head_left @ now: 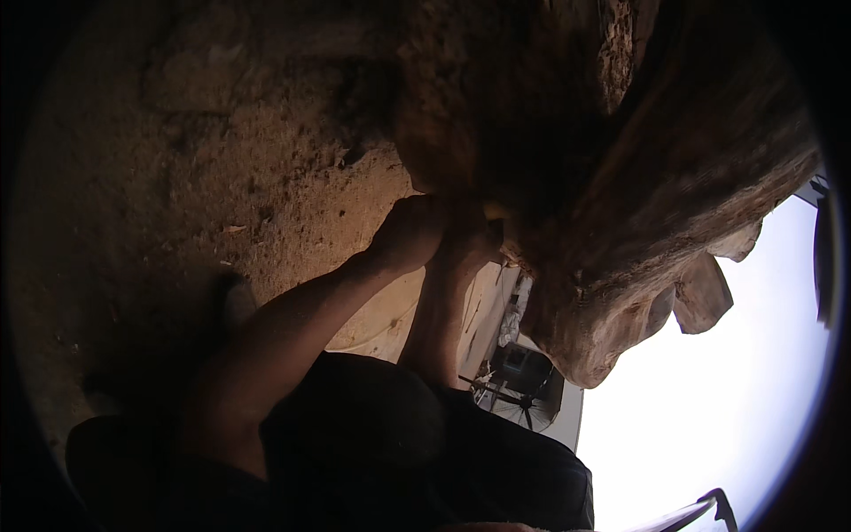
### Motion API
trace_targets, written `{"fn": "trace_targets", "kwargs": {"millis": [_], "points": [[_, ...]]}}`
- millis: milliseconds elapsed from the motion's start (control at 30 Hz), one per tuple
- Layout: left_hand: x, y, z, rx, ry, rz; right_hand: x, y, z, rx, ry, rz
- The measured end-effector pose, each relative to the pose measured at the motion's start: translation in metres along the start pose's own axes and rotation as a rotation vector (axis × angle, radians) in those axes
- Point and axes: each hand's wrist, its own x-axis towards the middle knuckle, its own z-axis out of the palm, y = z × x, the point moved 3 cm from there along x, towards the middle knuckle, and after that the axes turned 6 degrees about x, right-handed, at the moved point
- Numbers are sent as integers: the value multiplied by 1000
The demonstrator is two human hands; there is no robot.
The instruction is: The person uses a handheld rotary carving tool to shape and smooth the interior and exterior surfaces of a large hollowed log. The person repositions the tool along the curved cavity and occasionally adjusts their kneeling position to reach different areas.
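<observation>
Both my hands are close together in deep shade beneath a large, rough brown piece of wood (603, 293). My left hand (410, 232) is closed like a fist, against or very near the wood's dark lower part. Beside it, my right hand (470, 232) also looks closed, with its wrist bent upward. A small yellowish bit (495, 211) shows at the right hand's far side; its kind cannot be made out. Shadow hides the fingers and whatever they grip.
Dusty brown ground (275, 213) spreads out on the left, with small chips on it. A black fan-like machine (525, 395) stands beyond my right forearm. Jagged wood lobes (703, 297) jut out at the right against a bright white area. My dark clothing fills the lower middle.
</observation>
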Motion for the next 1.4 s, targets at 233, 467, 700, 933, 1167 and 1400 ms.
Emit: {"fn": "trace_targets", "kwargs": {"millis": [233,467,700,933,1167,1400], "points": [[-15,-17,21,65,449,131,-3,-38,2,476,11,259],[-30,-15,18,-103,173,-36,-23,-38,-3,758,35,503],[-20,0,21,-196,134,-23,-15,-41,-16,472,125,295],[-9,2,24,-61,319,82,-6,-25,-15,339,68,142],[-25,-21,45,72,469,199,-22,-28,-6,328,50,142],[-23,2,8,25,165,-64,-14,-11,-7,-362,-53,-323]]}}
